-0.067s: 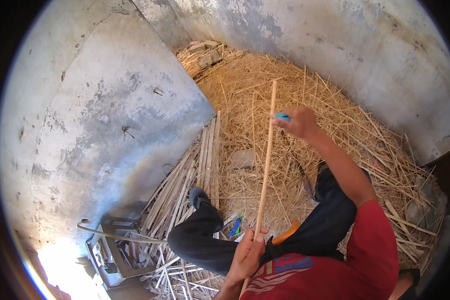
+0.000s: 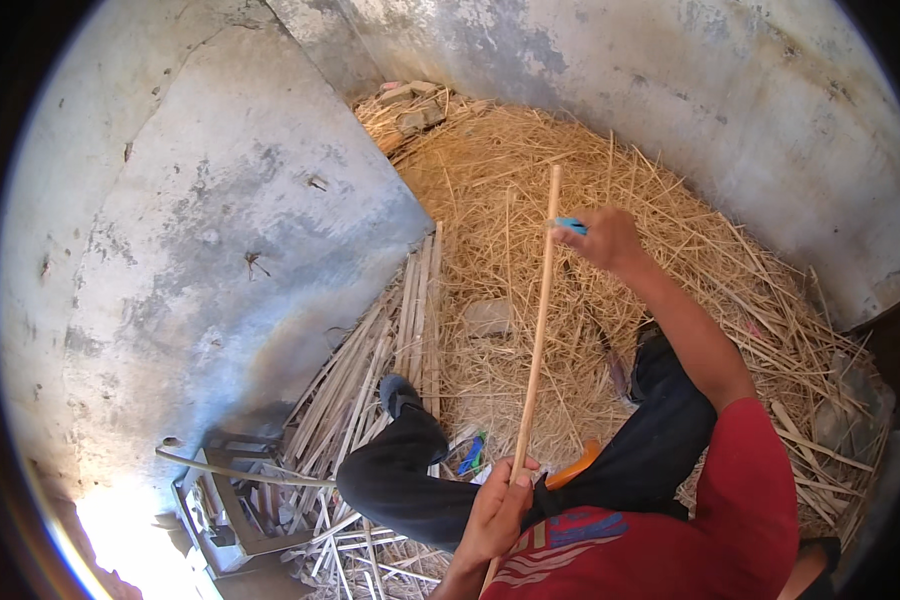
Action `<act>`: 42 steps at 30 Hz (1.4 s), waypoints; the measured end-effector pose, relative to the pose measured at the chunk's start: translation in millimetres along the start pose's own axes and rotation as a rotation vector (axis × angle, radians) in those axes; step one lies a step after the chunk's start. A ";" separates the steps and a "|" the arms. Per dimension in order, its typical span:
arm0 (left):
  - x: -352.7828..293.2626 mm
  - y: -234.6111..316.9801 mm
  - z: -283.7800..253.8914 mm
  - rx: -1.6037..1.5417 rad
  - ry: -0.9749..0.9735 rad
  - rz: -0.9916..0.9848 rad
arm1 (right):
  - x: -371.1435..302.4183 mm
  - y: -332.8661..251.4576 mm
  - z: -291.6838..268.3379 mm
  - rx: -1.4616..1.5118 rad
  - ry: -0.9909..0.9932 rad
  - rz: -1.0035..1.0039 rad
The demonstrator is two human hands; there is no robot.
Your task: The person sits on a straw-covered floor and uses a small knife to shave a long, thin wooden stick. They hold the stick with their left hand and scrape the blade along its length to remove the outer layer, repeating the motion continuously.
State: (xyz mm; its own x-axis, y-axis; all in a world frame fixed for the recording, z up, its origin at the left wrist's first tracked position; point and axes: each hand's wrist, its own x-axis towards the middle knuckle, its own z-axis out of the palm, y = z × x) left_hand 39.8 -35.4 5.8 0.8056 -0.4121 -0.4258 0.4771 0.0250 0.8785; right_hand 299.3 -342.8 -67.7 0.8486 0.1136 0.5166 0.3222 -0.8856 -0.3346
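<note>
A long, pale, bare wooden stick (image 2: 539,360) slants up and away from my lap, its far end standing over the straw. Near its lower part, my left hand (image 2: 498,508) is closed around it. My right hand (image 2: 610,240) reaches out along the far part, fingers closed on a small blue object (image 2: 572,226) that touches the stick a little below its tip. What kind of object the blue one is cannot be made out, since the fingers cover much of it.
Straw and shavings (image 2: 590,300) cover the floor between worn plaster walls (image 2: 210,200). Split wooden strips (image 2: 420,300) lie to the left, beside a box-like frame (image 2: 250,545). A brick (image 2: 487,318) sits in the straw. Something orange (image 2: 576,464) lies by my right leg.
The stick's far end has shifted slightly to the right. My right hand and the blue object have moved a little up and away along with it; my left hand stays on the stick.
</note>
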 end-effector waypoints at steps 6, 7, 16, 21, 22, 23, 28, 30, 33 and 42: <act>-20.3 -3.8 -0.8 0.017 -0.045 -0.064 | 10.3 31.9 -7.9 -0.142 0.087 0.020; -25.2 -3.7 -1.8 0.018 -0.051 -0.097 | 14.1 41.5 -17.0 -0.136 0.115 0.013; -62.1 -18.7 -2.3 -0.070 -0.059 -0.057 | 4.9 200.5 -85.8 0.454 -0.106 0.751; -3.2 -10.1 -12.8 -0.385 0.026 -0.005 | 10.2 56.8 -71.7 -0.004 -0.299 0.646; 7.9 -5.0 -9.5 -0.352 0.027 0.023 | 8.2 45.7 -55.5 0.049 -0.358 0.547; 15.2 0.2 -8.3 -0.319 0.037 0.047 | -6.4 15.5 -37.9 0.290 -0.071 0.288; 39.1 30.8 2.1 -0.390 0.023 0.067 | -46.8 -112.4 -51.3 0.345 -0.131 -0.340; 39.3 34.9 4.2 -0.400 0.022 0.085 | -50.6 -120.7 -52.9 0.249 -0.155 -0.354; 34.2 28.5 0.1 -0.370 0.027 0.102 | -44.3 -110.2 -47.9 0.246 -0.128 -0.257; 30.3 12.1 -7.1 -0.207 0.101 0.124 | -46.9 -123.3 -33.0 0.202 -0.105 -0.394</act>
State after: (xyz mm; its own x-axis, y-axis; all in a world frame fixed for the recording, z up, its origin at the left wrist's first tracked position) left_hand 72.5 -41.1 1.9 0.8883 -0.3014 -0.3465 0.4261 0.2596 0.8666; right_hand 205.9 -253.8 -24.6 0.6794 0.4785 0.5563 0.6956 -0.6614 -0.2806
